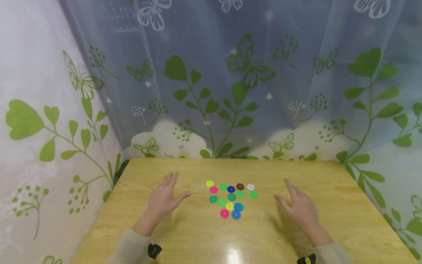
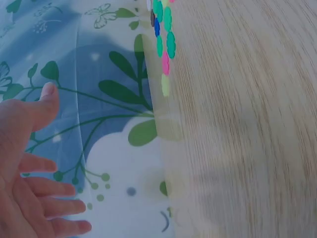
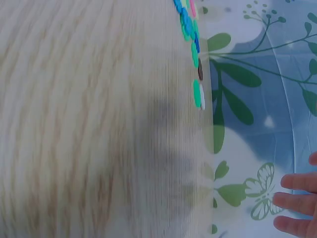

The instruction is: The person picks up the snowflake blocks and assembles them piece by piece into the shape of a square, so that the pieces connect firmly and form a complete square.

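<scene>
Several small flower-shaped plastic discs lie flat in a loose cluster on the wooden table, among them a yellow disc (image 1: pixel 209 183), a pink disc (image 1: pixel 225 213), a brown disc (image 1: pixel 240 186), a white disc (image 1: pixel 250 187) and a dark blue disc (image 1: pixel 231 189). A blue disc (image 1: pixel 238 207) overlaps a green one. To the left of the cluster is my left hand (image 1: pixel 163 198), fingers extended and thumb spread toward the discs. My right hand (image 1: pixel 300 208) is on the other side, fingers straight, thumb pointing inward. Both hands hold nothing and stay apart from the discs.
The wooden table (image 1: pixel 184 234) reaches back to a curtain (image 1: pixel 204 110) printed with green leaves and butterflies, which also hangs at both sides. Dark wrist devices, such as the left camera (image 1: pixel 154 250), sit at both sleeves. A light glare shows near the front.
</scene>
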Available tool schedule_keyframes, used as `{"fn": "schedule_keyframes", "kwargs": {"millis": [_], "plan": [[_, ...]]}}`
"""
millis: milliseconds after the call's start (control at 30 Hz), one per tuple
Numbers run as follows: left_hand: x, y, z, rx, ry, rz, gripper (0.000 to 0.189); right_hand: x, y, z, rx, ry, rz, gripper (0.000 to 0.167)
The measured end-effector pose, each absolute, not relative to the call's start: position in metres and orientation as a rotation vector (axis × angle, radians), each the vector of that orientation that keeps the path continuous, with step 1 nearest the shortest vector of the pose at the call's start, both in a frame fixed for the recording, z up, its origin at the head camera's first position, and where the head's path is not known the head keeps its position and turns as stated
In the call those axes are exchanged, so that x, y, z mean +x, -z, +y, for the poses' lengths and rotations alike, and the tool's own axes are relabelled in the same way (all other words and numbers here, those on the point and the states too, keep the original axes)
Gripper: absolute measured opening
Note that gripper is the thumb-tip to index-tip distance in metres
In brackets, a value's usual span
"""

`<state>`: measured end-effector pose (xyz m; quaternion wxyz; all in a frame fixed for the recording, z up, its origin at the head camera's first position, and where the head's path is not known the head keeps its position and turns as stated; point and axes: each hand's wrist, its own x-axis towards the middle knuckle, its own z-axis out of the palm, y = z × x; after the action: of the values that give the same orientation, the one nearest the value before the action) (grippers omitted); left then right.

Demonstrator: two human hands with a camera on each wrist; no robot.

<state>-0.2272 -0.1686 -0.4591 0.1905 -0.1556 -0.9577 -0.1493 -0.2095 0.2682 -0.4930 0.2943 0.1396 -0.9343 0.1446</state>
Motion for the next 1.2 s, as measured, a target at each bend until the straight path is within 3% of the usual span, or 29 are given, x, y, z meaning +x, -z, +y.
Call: {"fn": "schedule_keyframes", "kwargs": {"millis": [567,1000,1200], "plan": [[-0.230,0.472,-0.134,-0.488,0.593,-2.609,0.056,-0.210,0.498,0.226,0.297,-0.566,-2.662,0.051],[-0.231,0.484,-0.098,-0.451,1.271,-2.725,0.038,-0.216,0.509,0.198,0.359,-0.875,-2.737,0.038],[-0.232,0.491,-0.085,-0.438,1.303,-2.845,0.038,-0.221,0.513,0.182,0.355,-1.055,-2.775,0.028]]}}
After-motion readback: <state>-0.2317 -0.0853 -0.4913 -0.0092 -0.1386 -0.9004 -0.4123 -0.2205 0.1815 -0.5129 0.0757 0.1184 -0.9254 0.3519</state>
